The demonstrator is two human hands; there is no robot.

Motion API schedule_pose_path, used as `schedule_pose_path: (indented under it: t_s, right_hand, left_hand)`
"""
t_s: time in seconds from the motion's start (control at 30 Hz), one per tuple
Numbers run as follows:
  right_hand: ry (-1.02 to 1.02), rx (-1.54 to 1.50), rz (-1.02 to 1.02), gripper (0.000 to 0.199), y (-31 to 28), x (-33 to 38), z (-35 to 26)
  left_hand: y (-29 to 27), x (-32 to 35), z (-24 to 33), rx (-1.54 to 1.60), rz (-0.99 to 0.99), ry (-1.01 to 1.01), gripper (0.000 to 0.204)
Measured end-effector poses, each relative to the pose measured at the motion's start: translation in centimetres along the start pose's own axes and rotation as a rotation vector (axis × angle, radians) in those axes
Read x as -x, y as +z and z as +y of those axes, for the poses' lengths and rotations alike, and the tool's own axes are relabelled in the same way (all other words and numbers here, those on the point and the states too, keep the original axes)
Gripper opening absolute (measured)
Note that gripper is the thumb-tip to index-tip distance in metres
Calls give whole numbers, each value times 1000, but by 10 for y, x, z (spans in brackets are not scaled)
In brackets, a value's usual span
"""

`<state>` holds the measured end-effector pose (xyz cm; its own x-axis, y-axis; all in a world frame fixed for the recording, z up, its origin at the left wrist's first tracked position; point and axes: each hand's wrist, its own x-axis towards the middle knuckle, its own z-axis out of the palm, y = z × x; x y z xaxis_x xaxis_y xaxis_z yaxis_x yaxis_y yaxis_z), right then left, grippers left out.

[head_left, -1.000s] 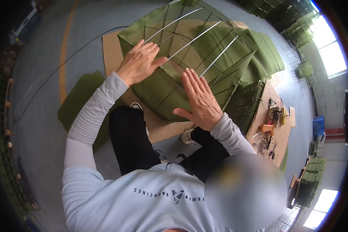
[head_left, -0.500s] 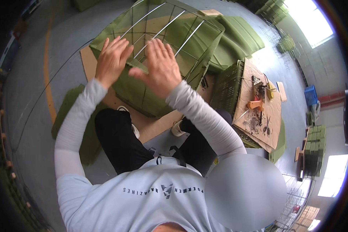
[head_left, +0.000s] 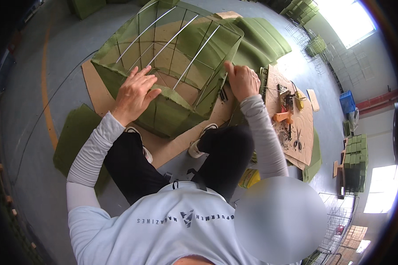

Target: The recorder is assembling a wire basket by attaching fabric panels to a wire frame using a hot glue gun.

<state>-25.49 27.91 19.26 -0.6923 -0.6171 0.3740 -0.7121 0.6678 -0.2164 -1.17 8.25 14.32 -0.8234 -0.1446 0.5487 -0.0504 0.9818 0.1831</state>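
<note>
A box-shaped wire frame with silvery rods [head_left: 196, 58] across its open top stands in front of me, covered in green fabric [head_left: 172, 118]. My left hand [head_left: 136, 93] lies over the near edge of that fabric, palm down, fingers stretched out and holding nothing. At the right side, my right hand [head_left: 243, 81] is closed with curled fingers at the fabric's edge, seemingly pinching it; its fingertips are partly hidden. Through the rods, the inside of the frame shows thin dark wires and a brown bottom.
Flat cardboard [head_left: 95, 88] lies beneath the frame. On my right, a cardboard-topped crate holds an orange-handled tool [head_left: 282, 117] and scissors [head_left: 297, 139]. Green fabric sheets [head_left: 263, 44] lie behind, another [head_left: 75, 137] to the left. A thin cable [head_left: 59, 95] crosses the floor.
Both hands were raised over the frame's near side with fingers spread. The left has come down onto the near edge; the right has moved right and closed at the side edge.
</note>
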Motion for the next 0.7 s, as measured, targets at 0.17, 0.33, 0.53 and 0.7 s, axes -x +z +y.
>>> schedule_pose_path:
  t_s: [0.17,0.33,0.53,0.7]
  right_hand:
    - [60,-336,-360,57,19,-12,15]
    - [97,-299,-409,42,20,-14,13]
    - [71,-104,-270,34,27,-10,0]
    - [120,-276,-501,58,20,-18,23]
  left_hand:
    - [6,2,4,-38,-21,-65,51]
    - [10,0,5,-14,50,-59,49]
    - [9,4,6,4,109,-38,47]
    - [10,6,5,-4,96,-66,47]
